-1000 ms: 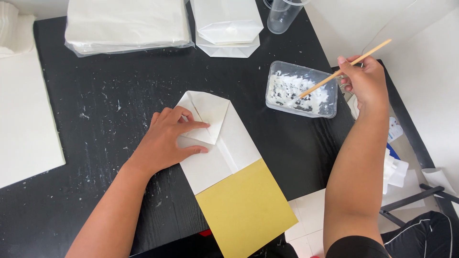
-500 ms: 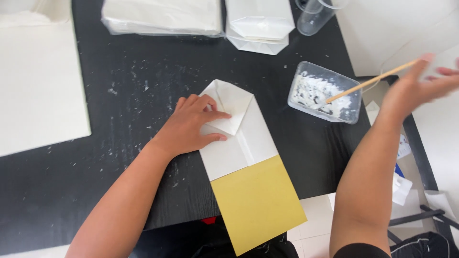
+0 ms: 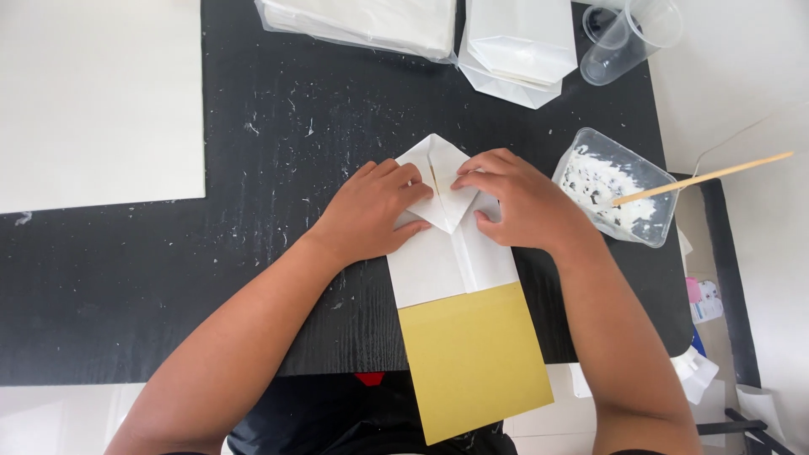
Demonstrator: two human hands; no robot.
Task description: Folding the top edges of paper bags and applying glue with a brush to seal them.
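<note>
A folded paper bag (image 3: 459, 278), white at its upper part and gold at its lower part, lies flat on the black table (image 3: 278, 168). Its white end is folded into pointed flaps. My left hand (image 3: 371, 211) presses flat on the left flaps. My right hand (image 3: 518, 202) presses on the right flaps, fingertips close to the centre fold. Neither hand grasps anything. A wooden stick (image 3: 699, 179) rests with one end in a clear plastic tray (image 3: 619, 187) of white paste, to the right of my right hand.
A large white sheet (image 3: 97, 101) covers the table's left. Stacks of white folded bags (image 3: 371, 21) (image 3: 518, 46) lie at the far edge, with a clear plastic cup (image 3: 624, 38) beside them. The table's right edge is close to the tray. Small items lie on the floor at right.
My right hand has put the stick down into the paste tray and come over onto the bag's folded flaps. My left hand has stayed on the bag.
</note>
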